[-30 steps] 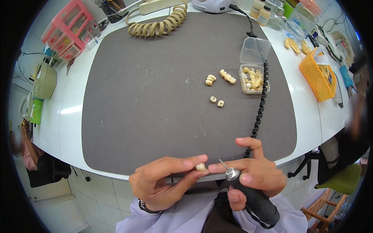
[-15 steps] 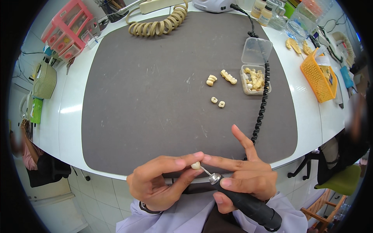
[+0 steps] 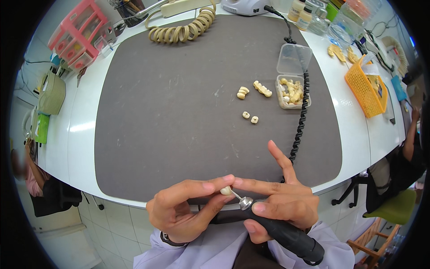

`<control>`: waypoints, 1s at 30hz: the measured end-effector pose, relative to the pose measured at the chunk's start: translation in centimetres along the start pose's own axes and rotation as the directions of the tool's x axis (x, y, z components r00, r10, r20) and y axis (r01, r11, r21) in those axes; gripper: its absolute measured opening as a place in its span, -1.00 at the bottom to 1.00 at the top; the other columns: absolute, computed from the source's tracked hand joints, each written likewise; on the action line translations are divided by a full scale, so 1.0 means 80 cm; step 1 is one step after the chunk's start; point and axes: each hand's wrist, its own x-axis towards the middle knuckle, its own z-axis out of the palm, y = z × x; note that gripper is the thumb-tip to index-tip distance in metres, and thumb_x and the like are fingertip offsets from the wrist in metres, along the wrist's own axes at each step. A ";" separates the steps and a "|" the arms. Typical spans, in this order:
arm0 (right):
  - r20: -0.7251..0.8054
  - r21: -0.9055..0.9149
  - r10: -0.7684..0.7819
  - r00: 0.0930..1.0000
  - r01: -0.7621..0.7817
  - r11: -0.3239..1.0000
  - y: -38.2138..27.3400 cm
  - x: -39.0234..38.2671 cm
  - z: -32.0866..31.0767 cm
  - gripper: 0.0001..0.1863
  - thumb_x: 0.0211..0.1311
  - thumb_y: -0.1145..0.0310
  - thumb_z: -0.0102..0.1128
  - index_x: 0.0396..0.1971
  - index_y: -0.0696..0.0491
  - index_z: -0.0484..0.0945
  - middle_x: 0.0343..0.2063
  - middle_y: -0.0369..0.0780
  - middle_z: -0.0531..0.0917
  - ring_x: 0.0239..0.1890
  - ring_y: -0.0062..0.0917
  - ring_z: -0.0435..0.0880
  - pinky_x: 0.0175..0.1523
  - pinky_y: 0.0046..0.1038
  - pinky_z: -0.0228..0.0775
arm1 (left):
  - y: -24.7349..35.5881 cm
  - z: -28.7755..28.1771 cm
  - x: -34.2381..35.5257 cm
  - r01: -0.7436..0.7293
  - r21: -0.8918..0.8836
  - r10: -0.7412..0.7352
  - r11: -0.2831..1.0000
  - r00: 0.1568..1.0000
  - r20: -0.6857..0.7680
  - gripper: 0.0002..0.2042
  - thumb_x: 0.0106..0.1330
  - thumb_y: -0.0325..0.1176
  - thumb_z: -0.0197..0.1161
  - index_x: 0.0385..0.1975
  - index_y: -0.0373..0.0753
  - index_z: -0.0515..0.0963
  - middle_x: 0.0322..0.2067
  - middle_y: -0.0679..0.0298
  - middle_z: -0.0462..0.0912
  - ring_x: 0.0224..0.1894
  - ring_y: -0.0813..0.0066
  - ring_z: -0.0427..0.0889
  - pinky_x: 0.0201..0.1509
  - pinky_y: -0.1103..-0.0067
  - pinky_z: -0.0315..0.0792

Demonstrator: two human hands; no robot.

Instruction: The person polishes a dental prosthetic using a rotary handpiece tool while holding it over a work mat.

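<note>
Between the thumb and fingertips of my left hand (image 3: pixel 186 206) sits a small cream dental crown (image 3: pixel 225 190). My right hand (image 3: pixel 286 204) grips a black rotary handpiece (image 3: pixel 286 240) with a silver collar. Its thin bur (image 3: pixel 235 194) points up to the left and meets the crown, though the exact contact spot is too small to make out. My right forefinger reaches across to my left fingertips, and another right finger sticks up. Two single crowns (image 3: pixel 250 117), a short joined piece (image 3: pixel 242 92) and a longer tooth bridge (image 3: pixel 262 88) lie on the grey mat (image 3: pixel 179 112).
An open clear box (image 3: pixel 292 94) of tooth pieces stands on the mat's right, crossed by the handpiece's black coiled cord (image 3: pixel 300 121). An orange basket (image 3: pixel 365 87) is farther right. Pink drawers (image 3: pixel 78 38) stand back left. People sit at both sides.
The handpiece tip has shifted slightly left and down, changing the bur's angle against the crown. My left hand stays nearly still. The whole view has drifted a little.
</note>
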 end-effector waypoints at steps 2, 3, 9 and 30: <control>-0.003 -0.004 -0.010 1.000 0.009 1.000 0.001 0.000 0.000 -0.67 0.01 0.46 0.37 -0.23 -0.04 0.46 -0.77 -0.43 0.50 -0.02 -0.38 0.67 0.31 0.32 -0.11 | 0.000 0.000 0.000 -0.006 0.007 0.006 1.000 1.000 -0.002 -0.63 0.01 -0.74 0.38 -0.19 -0.44 0.43 -0.37 -0.08 0.69 -0.31 0.26 0.74 -0.28 0.56 0.67; -0.006 -0.005 -0.015 1.000 0.015 1.000 0.001 0.000 0.000 -0.68 0.01 0.46 0.37 -0.23 -0.04 0.46 -0.77 -0.42 0.50 -0.02 -0.38 0.68 0.31 0.32 -0.11 | 0.000 0.000 0.000 -0.009 0.009 0.009 1.000 1.000 -0.003 -0.63 0.01 -0.74 0.39 -0.19 -0.43 0.43 -0.37 -0.08 0.69 -0.31 0.26 0.74 -0.28 0.57 0.67; -0.025 -0.004 -0.011 1.000 0.010 1.000 -0.002 0.004 0.001 -0.72 -0.03 0.48 0.38 -0.30 -0.03 0.51 -0.78 -0.41 0.49 -0.05 -0.38 0.69 0.29 0.33 -0.08 | 0.000 0.000 0.001 -0.003 0.017 0.003 1.000 1.000 0.000 -0.63 0.00 -0.74 0.39 -0.18 -0.44 0.43 -0.36 -0.08 0.69 -0.32 0.28 0.74 -0.29 0.57 0.66; -0.045 -0.024 -0.024 0.999 0.023 0.999 0.001 0.002 0.004 -0.69 -0.03 0.48 0.39 -0.25 -0.04 0.52 -0.79 -0.40 0.49 -0.05 -0.41 0.69 0.27 0.34 -0.03 | 0.000 -0.006 0.000 -0.037 0.163 0.018 0.986 0.993 0.115 -0.54 0.01 -0.71 0.38 -0.14 -0.33 0.30 -0.35 -0.16 0.66 -0.42 0.35 0.71 -0.33 0.61 0.63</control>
